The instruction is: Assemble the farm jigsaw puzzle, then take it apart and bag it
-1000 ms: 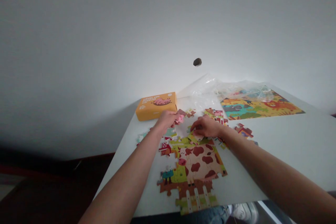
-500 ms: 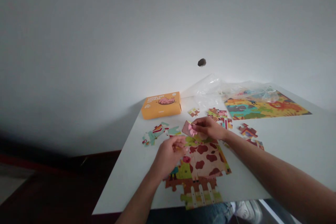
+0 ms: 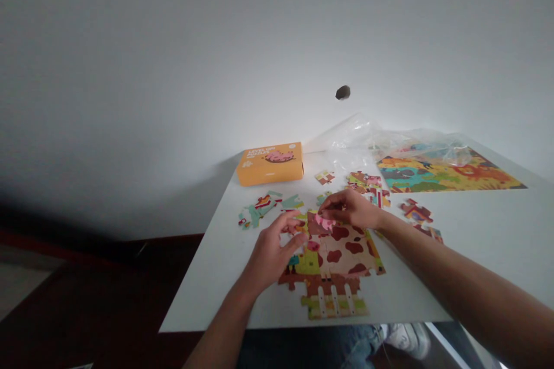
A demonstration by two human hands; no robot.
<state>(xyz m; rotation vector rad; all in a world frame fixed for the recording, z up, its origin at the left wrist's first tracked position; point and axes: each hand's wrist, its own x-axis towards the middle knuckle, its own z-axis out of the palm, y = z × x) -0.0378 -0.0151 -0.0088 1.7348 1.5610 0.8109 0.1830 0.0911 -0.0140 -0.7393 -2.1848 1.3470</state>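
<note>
My right hand (image 3: 352, 209) pinches a puzzle piece (image 3: 321, 223) with a pink figure on it, held over the upper left part of a partly joined puzzle (image 3: 344, 251). That puzzle shows a white cow with brown patches and a white fence along its lower end. At its left edge is my left hand (image 3: 277, 248), fingers curled and apart, with the thumb near the cow's pink muzzle. Whether the left fingertips touch the puzzle, I cannot tell. Loose light-green pieces (image 3: 259, 210) lie beyond my left hand.
An orange puzzle box (image 3: 270, 164) stands at the back left. Clear plastic wrapping (image 3: 350, 138) lies along the wall, partly over a colourful animal picture sheet (image 3: 454, 173). More loose pieces (image 3: 415, 210) lie right of my right hand. The white table's (image 3: 208, 294) front edge is close to my legs.
My right hand has brought the piece lower and nearer, from beyond the puzzle's top edge to over it. My left hand's fingers have spread a little. The view has shifted slightly.
</note>
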